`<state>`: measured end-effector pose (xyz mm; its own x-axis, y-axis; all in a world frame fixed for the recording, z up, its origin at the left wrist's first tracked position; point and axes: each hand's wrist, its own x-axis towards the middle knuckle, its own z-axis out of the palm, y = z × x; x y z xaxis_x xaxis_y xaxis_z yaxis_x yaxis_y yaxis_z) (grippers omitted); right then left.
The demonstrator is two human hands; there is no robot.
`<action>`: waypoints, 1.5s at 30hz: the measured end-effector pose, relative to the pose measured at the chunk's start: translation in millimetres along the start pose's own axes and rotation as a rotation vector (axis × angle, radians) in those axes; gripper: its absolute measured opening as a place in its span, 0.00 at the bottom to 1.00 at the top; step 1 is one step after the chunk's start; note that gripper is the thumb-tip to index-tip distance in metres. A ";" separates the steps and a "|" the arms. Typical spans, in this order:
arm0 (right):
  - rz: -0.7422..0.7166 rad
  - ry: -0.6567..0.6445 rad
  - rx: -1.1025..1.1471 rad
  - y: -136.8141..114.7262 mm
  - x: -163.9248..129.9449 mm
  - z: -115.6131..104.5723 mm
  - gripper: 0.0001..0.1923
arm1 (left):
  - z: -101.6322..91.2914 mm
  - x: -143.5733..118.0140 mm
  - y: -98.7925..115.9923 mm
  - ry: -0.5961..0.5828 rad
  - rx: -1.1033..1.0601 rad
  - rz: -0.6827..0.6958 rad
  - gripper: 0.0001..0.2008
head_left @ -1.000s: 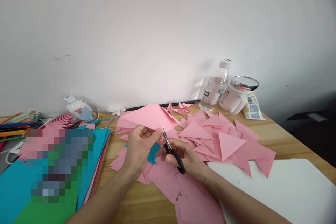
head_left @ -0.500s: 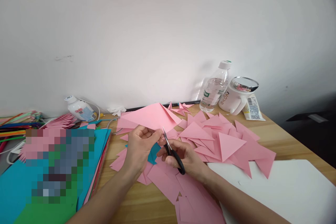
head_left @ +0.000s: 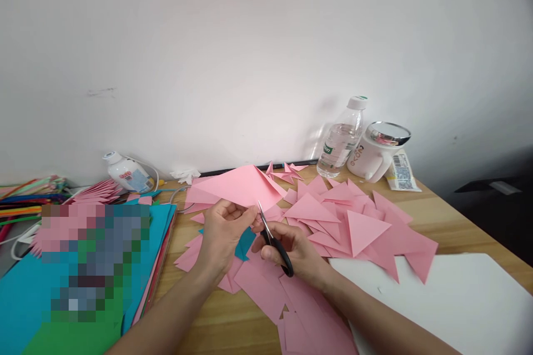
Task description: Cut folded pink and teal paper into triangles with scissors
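Observation:
My left hand (head_left: 227, 227) is closed, thumb and fingers pinched at the lower edge of a large pink sheet of paper (head_left: 245, 186) that bends upward towards the wall. My right hand (head_left: 291, 249) grips a pair of scissors (head_left: 280, 249) with black handles. Their metal blades point up and away, with the tip beside my left thumb at the paper's edge. How far the blades are apart cannot be made out. Beneath both hands lie pink paper pieces (head_left: 260, 288) and a small blue piece (head_left: 245, 243).
Pink paper triangles (head_left: 366, 233) are heaped to the right, partly over a white board (head_left: 441, 294). Behind stand a water bottle (head_left: 339, 144) and a white mug (head_left: 370, 155). On the left are blue sheets (head_left: 20, 283), a white bottle (head_left: 129, 173) and craft sticks (head_left: 35, 197).

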<state>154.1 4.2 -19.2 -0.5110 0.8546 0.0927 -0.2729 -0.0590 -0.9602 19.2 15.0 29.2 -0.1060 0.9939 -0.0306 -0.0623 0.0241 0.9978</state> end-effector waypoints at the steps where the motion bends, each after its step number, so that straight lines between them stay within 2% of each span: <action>1: -0.002 0.009 0.007 1.0 -0.1 0.0 0.22 | -0.1 0.0 -0.1 0.002 -0.001 -0.002 0.05; 9: -0.001 0.051 0.063 6.0 0.0 0.8 0.20 | -2.7 0.3 -3.9 0.005 -0.011 -0.016 0.06; 15: -0.031 0.072 0.073 8.4 1.0 1.5 0.16 | -2.0 1.9 1.6 -0.026 -0.067 -0.055 0.05; 19: -0.014 0.071 0.078 8.6 0.7 1.6 0.17 | -4.8 5.1 5.4 0.003 -0.092 -0.073 0.06; 25: 0.032 0.066 0.068 7.0 -0.3 1.9 0.20 | -8.4 7.6 3.9 0.040 -0.012 -0.046 0.06; 29: 0.006 0.051 0.054 4.9 -0.3 2.2 0.18 | -7.4 6.8 3.1 0.031 0.049 -0.035 0.06; 45: -0.005 0.059 0.022 11.9 -0.1 0.4 0.14 | -7.0 6.3 3.0 0.041 0.012 -0.035 0.06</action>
<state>150.6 3.2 -30.5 -0.4608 0.8838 0.0814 -0.2938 -0.0654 -0.9536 11.4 20.6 31.6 -0.1447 0.9872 -0.0675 -0.0546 0.0601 0.9967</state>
